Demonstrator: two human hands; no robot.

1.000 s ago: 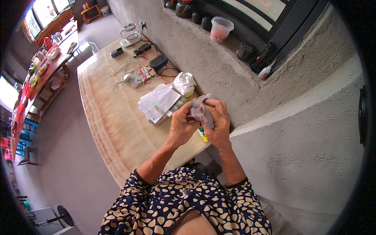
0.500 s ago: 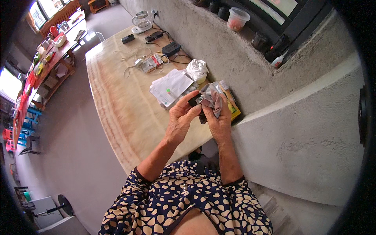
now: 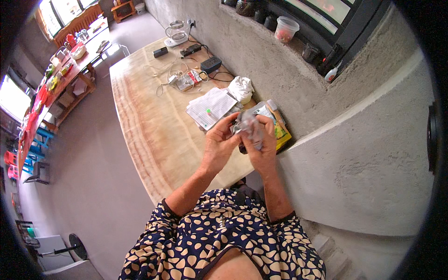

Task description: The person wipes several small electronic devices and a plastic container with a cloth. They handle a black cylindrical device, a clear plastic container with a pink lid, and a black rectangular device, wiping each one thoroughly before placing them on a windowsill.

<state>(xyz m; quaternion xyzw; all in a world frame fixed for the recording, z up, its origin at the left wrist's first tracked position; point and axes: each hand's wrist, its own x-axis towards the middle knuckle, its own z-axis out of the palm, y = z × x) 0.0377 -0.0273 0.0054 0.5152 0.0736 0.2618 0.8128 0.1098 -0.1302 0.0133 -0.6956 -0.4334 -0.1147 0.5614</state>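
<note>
Left hand: the left hand [image 3: 218, 145] is raised over the near end of the table [image 3: 149, 126], fingers curled, pinching the left edge of a crinkled clear plastic bag [image 3: 249, 125].
Right hand: the right hand [image 3: 262, 148] is closed on the same bag from the right, thumb on top; the two hands sit close together with the bag between them.
Clear plastic bag: held between both hands, above the table's near right corner; its contents cannot be made out.
Yellow-green packet: a flat packet [image 3: 281, 132] lies on the table just right of the right hand, partly hidden by it.
Papers: a stack of white sheets [image 3: 211, 107] lies just beyond the left hand, with a small green dot on top.
White cloth: a bunched white cloth [image 3: 241, 88] sits beyond the hands, next to the papers and near the wall.
Cables and black box: a tangle of white cables [image 3: 175, 77] and a black box [image 3: 211, 64] lie well beyond the hands.
Kettle: a clear kettle [image 3: 176, 32] stands at the far end of the table.
Plastic cup: a clear cup [image 3: 286, 29] stands on the window ledge, far beyond and to the right of the right hand.
</note>
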